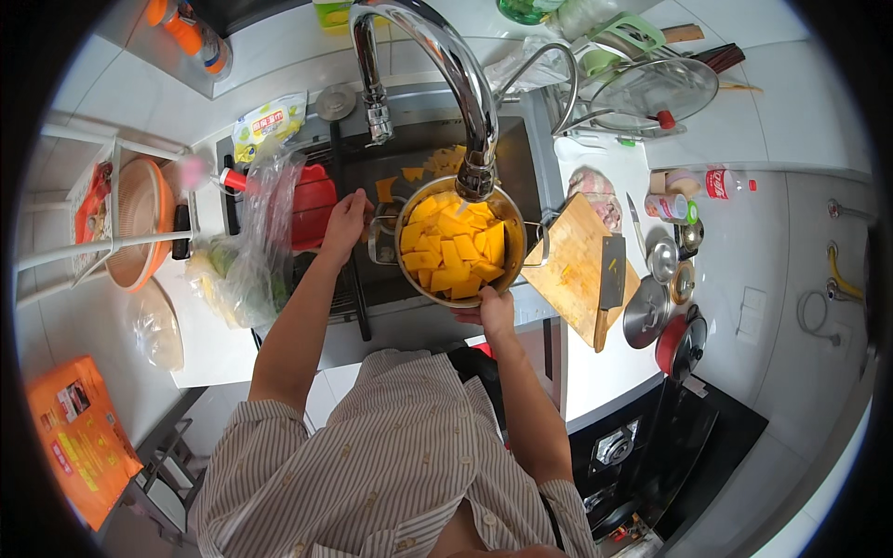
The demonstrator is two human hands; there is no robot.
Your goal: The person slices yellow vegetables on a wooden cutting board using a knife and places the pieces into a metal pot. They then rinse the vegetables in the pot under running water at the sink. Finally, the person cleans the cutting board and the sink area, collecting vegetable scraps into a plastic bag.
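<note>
A steel pot with two loop handles is over the sink, full of flat orange pumpkin pieces. My right hand grips the pot's near rim from below. Left of the pot, my left hand is beside its left handle, fingers bent, with nothing seen in it; a small gap shows between them. The chrome faucet arches over the pot, its end above the far part of the rim. Pumpkin peelings lie in the sink behind the pot.
At the right, a wooden cutting board bears a cleaver; raw meat, a knife, lids and a red pot are near it. A red basket and a plastic bag of vegetables are at the left. A gas stove stands lower right.
</note>
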